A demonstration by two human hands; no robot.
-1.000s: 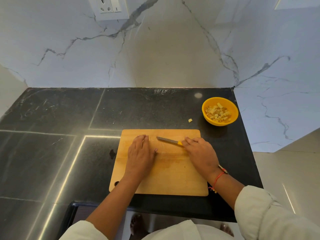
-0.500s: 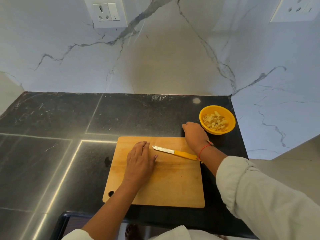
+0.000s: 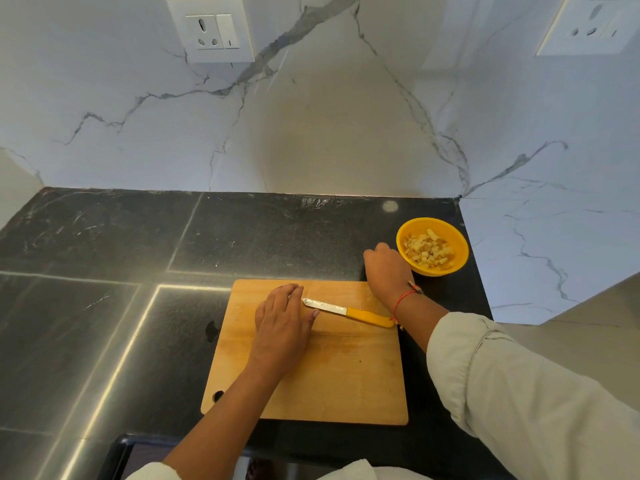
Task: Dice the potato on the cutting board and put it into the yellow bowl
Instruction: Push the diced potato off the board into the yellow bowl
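Observation:
The wooden cutting board (image 3: pixel 332 375) lies on the black counter with no potato on it that I can see. My left hand (image 3: pixel 282 323) rests flat on its upper left part. A yellow-handled knife (image 3: pixel 349 311) lies loose on the board, blade tip by my left fingers. My right hand (image 3: pixel 386 268) is on the counter just beyond the board's far right corner, fingers curled down over the spot where a stray potato piece lay; the piece itself is hidden. The yellow bowl (image 3: pixel 453 237) with several potato dice (image 3: pixel 429 252) stands right beside that hand.
The black stone counter (image 3: pixel 121 271) stretches to the left. Marble walls close it off at the back and on the right, close behind the bowl. A wall socket (image 3: pixel 211 29) sits high on the back wall and another socket (image 3: pixel 588 29) at upper right.
My right hand let go of the knife, left it on the board and reached to the stray potato piece on the counter by the bowl. My left hand stayed flat on the board.

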